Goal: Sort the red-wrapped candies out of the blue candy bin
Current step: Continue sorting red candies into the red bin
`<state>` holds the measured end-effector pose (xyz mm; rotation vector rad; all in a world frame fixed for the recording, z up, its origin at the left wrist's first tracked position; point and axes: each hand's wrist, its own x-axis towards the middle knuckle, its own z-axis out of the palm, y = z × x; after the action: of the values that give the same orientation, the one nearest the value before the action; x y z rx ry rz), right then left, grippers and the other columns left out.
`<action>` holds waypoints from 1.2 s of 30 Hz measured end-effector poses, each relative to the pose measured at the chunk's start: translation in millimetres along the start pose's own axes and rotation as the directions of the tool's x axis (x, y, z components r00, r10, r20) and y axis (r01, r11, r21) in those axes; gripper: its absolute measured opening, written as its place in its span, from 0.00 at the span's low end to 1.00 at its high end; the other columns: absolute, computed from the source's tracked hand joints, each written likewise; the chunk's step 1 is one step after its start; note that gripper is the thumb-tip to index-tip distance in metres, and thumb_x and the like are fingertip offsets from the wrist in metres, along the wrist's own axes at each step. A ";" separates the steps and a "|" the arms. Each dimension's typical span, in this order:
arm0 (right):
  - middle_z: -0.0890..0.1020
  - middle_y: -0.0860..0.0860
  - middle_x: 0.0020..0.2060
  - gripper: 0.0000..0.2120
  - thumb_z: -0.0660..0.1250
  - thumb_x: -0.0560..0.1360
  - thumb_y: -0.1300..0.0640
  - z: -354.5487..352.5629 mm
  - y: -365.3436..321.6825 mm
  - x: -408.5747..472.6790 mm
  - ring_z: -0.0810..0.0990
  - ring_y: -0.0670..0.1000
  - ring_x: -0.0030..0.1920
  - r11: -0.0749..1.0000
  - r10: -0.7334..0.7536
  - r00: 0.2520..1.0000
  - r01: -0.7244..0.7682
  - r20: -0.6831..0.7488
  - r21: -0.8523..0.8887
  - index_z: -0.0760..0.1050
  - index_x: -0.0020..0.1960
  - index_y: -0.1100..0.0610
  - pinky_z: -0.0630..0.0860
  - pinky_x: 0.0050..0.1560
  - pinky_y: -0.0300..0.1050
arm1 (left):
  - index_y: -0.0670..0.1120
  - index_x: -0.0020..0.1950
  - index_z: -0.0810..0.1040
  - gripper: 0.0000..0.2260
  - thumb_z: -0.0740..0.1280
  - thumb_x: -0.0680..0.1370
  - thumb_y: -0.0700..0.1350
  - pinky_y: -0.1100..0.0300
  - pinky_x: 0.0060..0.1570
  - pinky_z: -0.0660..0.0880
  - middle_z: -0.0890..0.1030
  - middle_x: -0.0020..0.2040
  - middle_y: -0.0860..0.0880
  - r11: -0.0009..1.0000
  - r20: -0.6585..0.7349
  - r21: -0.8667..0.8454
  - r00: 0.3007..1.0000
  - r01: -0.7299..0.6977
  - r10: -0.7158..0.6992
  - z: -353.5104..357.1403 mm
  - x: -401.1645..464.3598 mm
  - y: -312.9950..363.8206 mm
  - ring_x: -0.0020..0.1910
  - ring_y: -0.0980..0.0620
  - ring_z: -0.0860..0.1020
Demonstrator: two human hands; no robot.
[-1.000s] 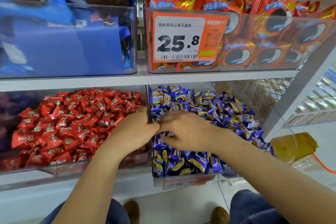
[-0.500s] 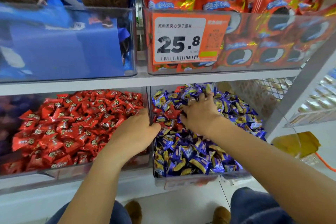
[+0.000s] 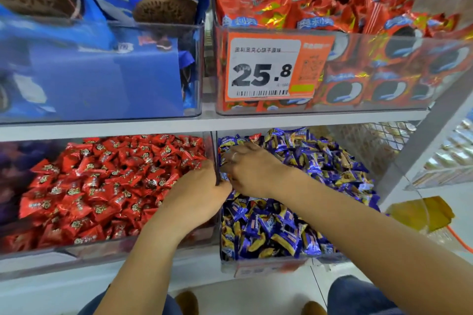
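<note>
The blue candy bin (image 3: 266, 267) on the lower shelf is full of blue-and-gold wrapped candies (image 3: 320, 169). One red-wrapped candy (image 3: 255, 137) lies at its back left. My right hand (image 3: 252, 170) is in this bin by the clear divider (image 3: 214, 151), fingers curled down onto candies whose colour is hidden. My left hand (image 3: 202, 195) rests in the red candy bin (image 3: 84, 250) against the divider, thumb beside my right hand, fingers hidden. Red candies (image 3: 110, 181) fill that bin.
The upper shelf (image 3: 204, 123) overhangs both bins and holds clear bins of blue biscuit bags (image 3: 102, 33) and red biscuit packs (image 3: 358, 20) with a price tag (image 3: 268, 69). A grey shelf post (image 3: 422, 140) and a yellow bag (image 3: 419, 213) are at the right.
My right hand drew back from the rear of the blue bin to the divider, next to my left hand. The left hand stayed in place.
</note>
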<state>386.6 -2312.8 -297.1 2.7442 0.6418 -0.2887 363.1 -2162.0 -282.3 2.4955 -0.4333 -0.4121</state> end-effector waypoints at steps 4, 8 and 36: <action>0.63 0.55 0.73 0.24 0.53 0.79 0.45 2.0 -0.4 34.4 0.54 0.58 0.75 0.979 0.015 0.970 0.035 0.244 -0.199 0.67 0.71 0.55 0.53 0.73 0.59 | 0.45 0.59 0.68 0.12 0.60 0.79 0.50 0.52 0.40 0.73 0.78 0.42 0.47 1.000 0.004 0.024 1.000 -0.008 0.008 1.2 0.8 0.5 0.40 0.49 0.77; 0.59 0.56 0.75 0.28 0.52 0.80 0.43 3.7 -4.9 55.8 0.50 0.63 0.75 0.931 0.158 0.927 -0.025 0.341 -0.363 0.57 0.76 0.56 0.51 0.72 0.65 | 0.45 0.60 0.67 0.12 0.59 0.79 0.49 0.53 0.39 0.73 0.78 0.41 0.48 1.000 -0.016 0.018 1.000 -0.011 0.011 4.2 2.1 0.2 0.40 0.50 0.76; 0.71 0.45 0.68 0.24 0.49 0.75 0.37 27.6 72.3 -108.2 0.58 0.53 0.75 0.839 0.472 0.849 -0.350 -0.238 0.417 0.79 0.59 0.43 0.37 0.73 0.58 | 0.41 0.65 0.65 0.15 0.56 0.82 0.47 0.59 0.27 0.64 0.76 0.35 0.49 0.995 -0.098 0.101 0.995 0.026 -0.016 12.2 0.0 7.7 0.31 0.53 0.75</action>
<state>321.2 -2426.8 -276.5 3.2260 0.0342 0.1894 356.8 -2173.9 -287.5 2.6078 -0.3988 -0.2813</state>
